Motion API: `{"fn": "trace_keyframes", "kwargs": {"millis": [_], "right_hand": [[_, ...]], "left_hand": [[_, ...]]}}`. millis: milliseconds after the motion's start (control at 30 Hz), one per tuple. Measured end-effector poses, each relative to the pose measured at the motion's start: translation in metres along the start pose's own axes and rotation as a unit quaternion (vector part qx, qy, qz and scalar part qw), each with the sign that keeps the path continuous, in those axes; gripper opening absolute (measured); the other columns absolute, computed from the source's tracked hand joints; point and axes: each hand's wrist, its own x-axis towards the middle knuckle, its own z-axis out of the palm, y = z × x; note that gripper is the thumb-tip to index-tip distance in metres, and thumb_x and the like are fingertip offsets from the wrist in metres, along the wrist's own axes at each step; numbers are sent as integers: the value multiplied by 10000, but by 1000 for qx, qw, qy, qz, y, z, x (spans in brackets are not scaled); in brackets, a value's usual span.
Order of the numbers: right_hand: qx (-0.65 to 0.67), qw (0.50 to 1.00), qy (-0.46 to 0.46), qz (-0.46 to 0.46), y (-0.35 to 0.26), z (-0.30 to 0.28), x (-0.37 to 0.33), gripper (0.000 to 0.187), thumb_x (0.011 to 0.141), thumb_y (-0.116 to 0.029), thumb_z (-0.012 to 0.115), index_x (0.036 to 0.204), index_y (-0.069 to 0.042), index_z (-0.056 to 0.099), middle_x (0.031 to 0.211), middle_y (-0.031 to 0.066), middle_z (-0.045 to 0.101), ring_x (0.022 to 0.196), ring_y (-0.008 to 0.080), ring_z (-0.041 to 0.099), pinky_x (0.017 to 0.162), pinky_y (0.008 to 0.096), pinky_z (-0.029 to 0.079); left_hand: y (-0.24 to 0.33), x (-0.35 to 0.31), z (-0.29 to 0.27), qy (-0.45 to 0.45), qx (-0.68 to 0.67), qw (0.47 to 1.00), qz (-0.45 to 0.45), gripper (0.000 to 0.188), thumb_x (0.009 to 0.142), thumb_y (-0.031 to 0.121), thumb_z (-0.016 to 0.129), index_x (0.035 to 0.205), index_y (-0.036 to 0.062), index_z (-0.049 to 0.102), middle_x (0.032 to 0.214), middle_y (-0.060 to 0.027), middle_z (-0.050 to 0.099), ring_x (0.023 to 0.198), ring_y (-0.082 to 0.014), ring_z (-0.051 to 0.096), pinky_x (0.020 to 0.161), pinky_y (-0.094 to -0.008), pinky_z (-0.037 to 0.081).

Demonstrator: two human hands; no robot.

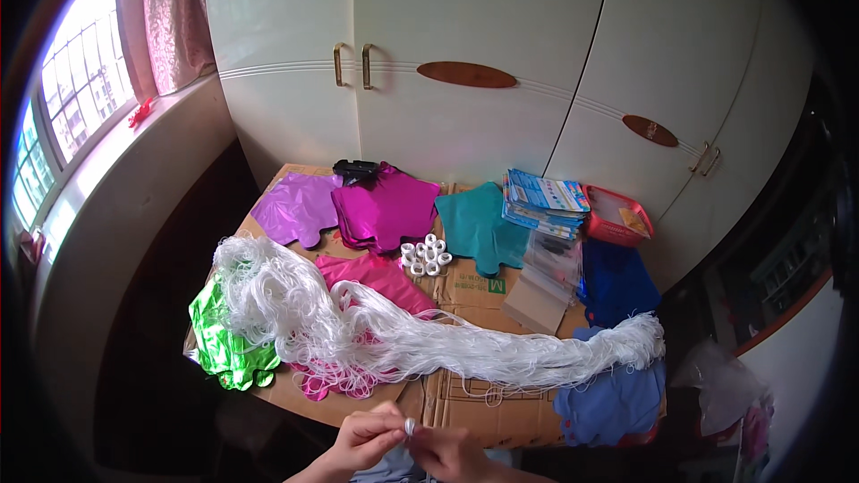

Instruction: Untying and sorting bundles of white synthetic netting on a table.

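One small white coil (410, 427), just before the cardboard-topped table (327, 407); my left fingers (386, 438) pinched closed on it; my right fingers (429, 438) curled close against it, their hold unclear; probably light, soft, apt to unwind; best gripped across its wound middle

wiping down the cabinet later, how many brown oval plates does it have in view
2: one oval plate to the right of the middle handles, the other oval plate farther right and lower. Neither is covered.
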Motion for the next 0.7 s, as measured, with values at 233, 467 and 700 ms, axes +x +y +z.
{"fn": "trace_keyframes", "kwargs": {"millis": [233,467,700], "right_hand": [[-26,1000,-5,-14,1,-9,10,47,790,-90,605,827,-61,608,649,80,582,566,241,588,519,337,464],[16,1000,-1,-11,1,-10,16,13,789,-80,598,797,-71,598,619,63,559,545,231,575,505,337,452],[-3,999,28,41,-16,-28,20,21,787,-74,595,805,-66,602,633,71,572,557,231,589,503,333,461]], "left_hand": [[-5,-5,4,51,-37,998,5,100,768,-36,568,832,-36,644,709,-106,595,673,-187,534,615,-271,416],[7,-1,-3,-18,-14,1000,17,92,780,-18,577,838,-46,643,722,-108,598,673,-183,542,592,-273,409],[1,-10,-10,-39,121,992,12,120,827,1,553,897,-37,642,736,-79,605,697,-181,546,631,-292,430]]}}
